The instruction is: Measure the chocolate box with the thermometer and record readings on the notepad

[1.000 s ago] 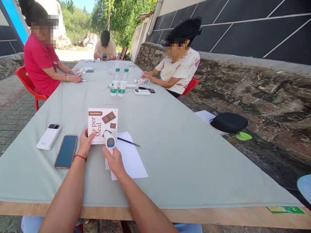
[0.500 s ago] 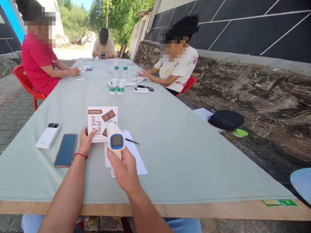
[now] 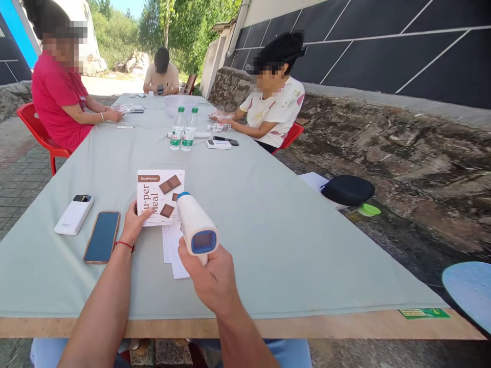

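My left hand grips the lower left corner of a white box printed with chocolate pieces and held upright, its front facing me. Wrapped round the handle of a white and blue infrared thermometer is my right hand. The thermometer's front end is close to the right edge of the box, and its dark screen faces me; I cannot make out a reading. Beneath the thermometer lie some paper sheets, partly hidden. Left of my left hand a smartphone and a white power bank lie on the cloth.
Two water bottles stand mid-table, near another power bank. A clear basin is farther back. People sit at the left, the right and the far end. A black bag-like object lies beyond the table's right edge.
My right hand has moved the thermometer right and turned it so its front points left at the box's edge. It no longer covers the box's printed front. My left hand keeps the box nearly still.
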### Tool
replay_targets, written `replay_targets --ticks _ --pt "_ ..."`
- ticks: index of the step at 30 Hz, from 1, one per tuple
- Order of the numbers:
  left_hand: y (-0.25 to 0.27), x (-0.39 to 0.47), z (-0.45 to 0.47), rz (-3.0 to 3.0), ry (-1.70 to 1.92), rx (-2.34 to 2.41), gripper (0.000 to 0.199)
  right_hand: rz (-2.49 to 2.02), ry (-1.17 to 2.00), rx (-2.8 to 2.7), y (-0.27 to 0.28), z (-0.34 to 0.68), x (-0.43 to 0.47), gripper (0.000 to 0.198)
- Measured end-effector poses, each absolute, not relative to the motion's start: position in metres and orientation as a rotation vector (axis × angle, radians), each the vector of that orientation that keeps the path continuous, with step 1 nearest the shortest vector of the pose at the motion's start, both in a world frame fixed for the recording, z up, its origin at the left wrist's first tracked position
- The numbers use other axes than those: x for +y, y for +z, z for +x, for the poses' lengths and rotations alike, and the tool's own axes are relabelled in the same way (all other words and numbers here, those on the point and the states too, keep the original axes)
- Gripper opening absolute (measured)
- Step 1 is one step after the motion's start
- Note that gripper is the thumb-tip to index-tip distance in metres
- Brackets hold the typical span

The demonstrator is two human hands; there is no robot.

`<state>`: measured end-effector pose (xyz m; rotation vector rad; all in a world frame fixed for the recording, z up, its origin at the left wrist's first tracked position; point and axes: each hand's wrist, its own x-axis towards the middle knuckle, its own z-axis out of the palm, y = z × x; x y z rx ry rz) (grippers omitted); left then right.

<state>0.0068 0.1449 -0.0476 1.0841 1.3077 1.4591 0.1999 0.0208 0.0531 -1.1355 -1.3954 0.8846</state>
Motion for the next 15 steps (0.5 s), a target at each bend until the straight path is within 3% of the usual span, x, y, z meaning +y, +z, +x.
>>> replay_targets --ticks 4,8,15 --pt "-0.049 0.143 0.007 1.159 1.473 1.358 0.066 -1.515 0.675 -1.447 0.030 0.243 0.062 0.028" --pt "-0.052 0.147 0.007 1.071 1.662 1.275 0.061 -1.917 0.515 -1.794 -0.007 0.293 0.121 0.018" --pt "-0.057 0.151 -0.002 1.047 1.797 1.358 0.065 -2.048 0.186 -2.053 -0.069 0.329 0.165 0.027"
